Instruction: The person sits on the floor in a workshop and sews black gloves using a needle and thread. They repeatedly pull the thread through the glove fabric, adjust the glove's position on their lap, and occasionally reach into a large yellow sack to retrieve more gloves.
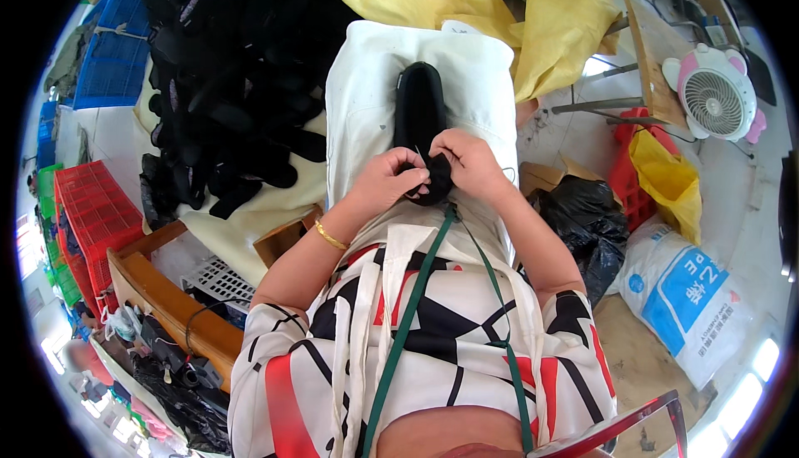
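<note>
Left hand (388,179) and right hand (471,163) both pinch the near end of the black shoe-like piece (420,100) on the white lap cloth (356,83); imo a loose grip could let it slip sideways.

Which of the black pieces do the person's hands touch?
The black piece on the white cloth, left hand and right hand at its near end; the other black pieces lie heaped at upper left.

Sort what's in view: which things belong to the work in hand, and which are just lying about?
In the work: left hand, right hand, black slipper-shaped piece, pale lap cloth; probably the black pile.

Lying about: fan, blue crate, white sack.
</note>
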`<state>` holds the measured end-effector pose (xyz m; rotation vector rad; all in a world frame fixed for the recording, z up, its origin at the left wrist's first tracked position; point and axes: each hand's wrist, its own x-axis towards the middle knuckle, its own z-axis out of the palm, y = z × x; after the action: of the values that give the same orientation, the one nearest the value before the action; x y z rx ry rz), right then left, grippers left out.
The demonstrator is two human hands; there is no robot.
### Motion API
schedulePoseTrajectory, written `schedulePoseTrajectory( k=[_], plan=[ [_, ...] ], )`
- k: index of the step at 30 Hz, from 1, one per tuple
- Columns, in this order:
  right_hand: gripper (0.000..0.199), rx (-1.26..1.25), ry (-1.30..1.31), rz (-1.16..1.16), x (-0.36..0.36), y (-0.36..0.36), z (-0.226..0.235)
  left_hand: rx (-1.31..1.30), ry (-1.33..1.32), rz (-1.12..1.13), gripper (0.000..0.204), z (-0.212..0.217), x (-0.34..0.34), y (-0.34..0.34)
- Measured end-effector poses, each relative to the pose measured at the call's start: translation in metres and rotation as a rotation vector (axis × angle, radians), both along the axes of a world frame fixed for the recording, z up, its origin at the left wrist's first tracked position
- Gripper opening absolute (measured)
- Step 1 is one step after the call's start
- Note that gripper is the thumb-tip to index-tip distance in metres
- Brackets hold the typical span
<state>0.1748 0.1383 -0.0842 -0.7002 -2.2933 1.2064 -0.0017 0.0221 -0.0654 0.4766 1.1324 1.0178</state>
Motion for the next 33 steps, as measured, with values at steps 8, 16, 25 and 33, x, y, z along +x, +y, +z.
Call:
schedulePoseTrajectory(
  k=[8, 16, 25, 33],
  plan=[
    [0.008, -1.03, 0.029, -0.264, -0.002, -0.038, 0.016, 0.122, 0.486, -0.222, 0.011, 0.016, -0.017, -0.008],
    [0.009, 0.167, 0.043, -0.129, -0.001, -0.047, 0.037, 0.26, 0.685, -0.215, 0.016, 0.024, -0.001, -0.011],
    [0.016, -0.992, 0.443, -0.283, 0.023, -0.034, 0.074, 0.571, 0.965, -0.314, 0.015, 0.014, -0.008, -0.027],
    [0.018, -1.137, 1.04, -0.624, 0.142, 0.001, 0.077, 0.749, 1.039, -0.244, 0.024, 0.011, -0.01, -0.036]
  ],
)
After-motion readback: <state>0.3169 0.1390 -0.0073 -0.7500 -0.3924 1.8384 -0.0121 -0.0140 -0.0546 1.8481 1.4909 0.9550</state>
